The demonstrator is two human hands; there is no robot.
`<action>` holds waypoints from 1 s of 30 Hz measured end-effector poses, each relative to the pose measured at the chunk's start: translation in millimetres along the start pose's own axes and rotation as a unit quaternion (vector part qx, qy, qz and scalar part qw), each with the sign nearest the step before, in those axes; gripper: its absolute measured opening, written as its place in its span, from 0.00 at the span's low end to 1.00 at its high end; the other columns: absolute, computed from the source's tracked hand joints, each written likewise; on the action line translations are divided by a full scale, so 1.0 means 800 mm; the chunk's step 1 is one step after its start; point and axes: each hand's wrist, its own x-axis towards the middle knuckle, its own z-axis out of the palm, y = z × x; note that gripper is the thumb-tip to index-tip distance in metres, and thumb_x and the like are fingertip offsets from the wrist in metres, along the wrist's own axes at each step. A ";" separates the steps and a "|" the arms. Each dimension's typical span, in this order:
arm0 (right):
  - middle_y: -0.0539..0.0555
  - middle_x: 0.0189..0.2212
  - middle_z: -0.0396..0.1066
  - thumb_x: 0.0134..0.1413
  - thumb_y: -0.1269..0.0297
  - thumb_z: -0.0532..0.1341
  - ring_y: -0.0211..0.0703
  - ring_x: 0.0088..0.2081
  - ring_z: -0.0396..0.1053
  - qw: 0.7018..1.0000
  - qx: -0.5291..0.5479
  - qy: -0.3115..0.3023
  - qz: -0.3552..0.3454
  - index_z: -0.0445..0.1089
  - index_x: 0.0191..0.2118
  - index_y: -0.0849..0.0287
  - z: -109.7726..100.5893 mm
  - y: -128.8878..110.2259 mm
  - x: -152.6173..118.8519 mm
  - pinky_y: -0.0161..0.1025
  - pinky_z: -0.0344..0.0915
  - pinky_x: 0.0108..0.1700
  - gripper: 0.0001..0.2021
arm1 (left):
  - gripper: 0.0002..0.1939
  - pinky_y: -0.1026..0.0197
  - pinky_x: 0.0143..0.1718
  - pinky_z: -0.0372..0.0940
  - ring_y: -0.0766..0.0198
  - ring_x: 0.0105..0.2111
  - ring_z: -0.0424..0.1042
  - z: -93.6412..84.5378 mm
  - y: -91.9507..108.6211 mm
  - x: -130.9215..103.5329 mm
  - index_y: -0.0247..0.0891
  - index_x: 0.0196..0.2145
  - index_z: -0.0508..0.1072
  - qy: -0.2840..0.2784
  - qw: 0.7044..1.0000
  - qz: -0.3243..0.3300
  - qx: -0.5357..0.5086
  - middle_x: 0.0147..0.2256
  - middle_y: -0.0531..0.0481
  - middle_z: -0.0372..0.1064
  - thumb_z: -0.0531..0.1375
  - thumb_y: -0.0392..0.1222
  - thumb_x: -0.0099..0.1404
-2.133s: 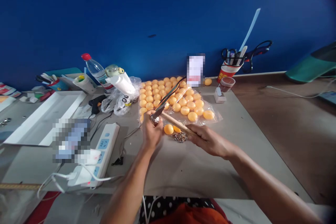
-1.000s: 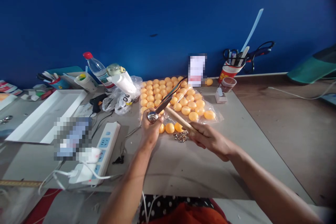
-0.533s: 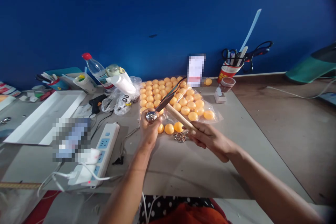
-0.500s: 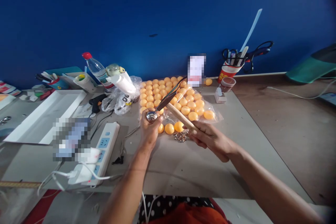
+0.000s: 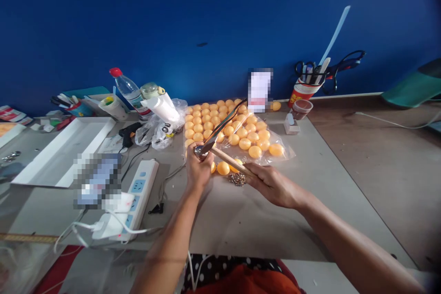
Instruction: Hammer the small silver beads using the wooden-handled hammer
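Note:
My left hand (image 5: 200, 173) is closed around a shiny, rounded metal piece (image 5: 198, 151), held upright above the table. In my right hand (image 5: 275, 185) is a hammer (image 5: 229, 160), gripped by its light wooden handle. Its dark head is at the top of the metal piece; whether the two touch I cannot tell. Just beyond both hands lie rows of orange balls (image 5: 255, 151) on and under clear plastic. Below the handle is a small heap of metal bits (image 5: 237, 179), too small to name.
Left of my arm are a white power strip (image 5: 144, 183) with plugs, a phone (image 5: 99, 179), a white tray (image 5: 31, 172) and a glue gun (image 5: 129, 134). Behind stand a bottle (image 5: 129, 89) and another phone (image 5: 260, 89). A cup of tools (image 5: 303, 92) stands back right.
The hammer head has come down and left onto or close to the metal piece. My right hand has shifted slightly; my left hand keeps its grip.

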 end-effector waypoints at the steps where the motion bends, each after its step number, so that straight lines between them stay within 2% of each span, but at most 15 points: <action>1: 0.51 0.27 0.65 0.67 0.60 0.50 0.37 0.27 0.61 1.000 0.002 0.004 -0.004 0.58 0.33 0.57 0.000 0.001 0.000 0.36 0.58 0.29 0.10 | 0.16 0.65 0.29 0.62 0.68 0.25 0.66 0.000 -0.001 0.000 0.40 0.38 0.65 0.002 1.000 -0.005 -0.004 0.28 0.56 0.66 0.63 0.37 0.52; 4: 0.51 0.29 0.65 0.67 0.60 0.50 0.37 0.28 0.61 1.000 0.009 0.016 -0.012 0.59 0.34 0.57 0.000 0.002 0.000 0.36 0.58 0.29 0.10 | 0.18 0.64 0.31 0.63 0.68 0.26 0.67 0.000 -0.002 0.000 0.40 0.40 0.65 0.001 1.000 -0.016 0.006 0.30 0.56 0.66 0.64 0.38 0.52; 9: 0.51 0.27 0.64 0.67 0.60 0.50 0.37 0.27 0.60 1.000 -0.001 -0.004 -0.004 0.58 0.33 0.57 0.000 0.001 0.001 0.37 0.57 0.29 0.10 | 0.15 0.65 0.30 0.63 0.68 0.26 0.68 0.001 -0.002 0.001 0.40 0.37 0.65 0.006 1.000 0.009 -0.006 0.29 0.56 0.66 0.63 0.37 0.52; 13: 0.50 0.27 0.62 0.67 0.59 0.50 0.36 0.27 0.59 1.000 0.019 0.020 -0.006 0.57 0.31 0.57 -0.001 0.001 0.001 0.36 0.56 0.28 0.12 | 0.18 0.64 0.31 0.65 0.67 0.27 0.69 0.001 -0.002 0.001 0.39 0.40 0.65 0.005 1.000 -0.013 -0.009 0.31 0.54 0.68 0.65 0.38 0.52; 18: 0.49 0.27 0.63 0.66 0.61 0.51 0.36 0.27 0.59 1.000 0.001 0.004 0.009 0.58 0.33 0.58 -0.001 0.004 0.001 0.36 0.57 0.29 0.10 | 0.15 0.64 0.30 0.64 0.67 0.27 0.68 0.001 -0.003 0.001 0.39 0.38 0.65 0.002 0.999 0.024 -0.024 0.31 0.53 0.68 0.63 0.39 0.54; 22: 0.50 0.27 0.63 0.67 0.60 0.50 0.35 0.27 0.59 0.999 0.022 0.025 -0.012 0.58 0.32 0.57 -0.001 0.002 0.000 0.35 0.57 0.28 0.11 | 0.16 0.64 0.31 0.65 0.67 0.28 0.68 0.002 -0.001 -0.002 0.38 0.40 0.65 -0.005 0.999 0.036 0.022 0.32 0.53 0.68 0.64 0.39 0.55; 25: 0.49 0.27 0.63 0.67 0.61 0.51 0.35 0.27 0.59 1.000 0.011 0.017 -0.004 0.59 0.33 0.58 -0.001 0.001 0.001 0.35 0.57 0.28 0.10 | 0.15 0.65 0.32 0.64 0.68 0.27 0.68 0.002 -0.001 -0.003 0.39 0.40 0.65 -0.022 0.998 0.055 0.037 0.31 0.54 0.67 0.63 0.37 0.55; 30: 0.49 0.26 0.62 0.67 0.60 0.51 0.35 0.26 0.58 0.999 0.028 0.016 -0.004 0.60 0.33 0.58 -0.004 0.000 0.000 0.34 0.56 0.28 0.11 | 0.15 0.65 0.33 0.64 0.67 0.29 0.68 0.001 -0.004 -0.002 0.39 0.39 0.64 0.008 0.997 0.062 0.045 0.33 0.53 0.67 0.63 0.39 0.55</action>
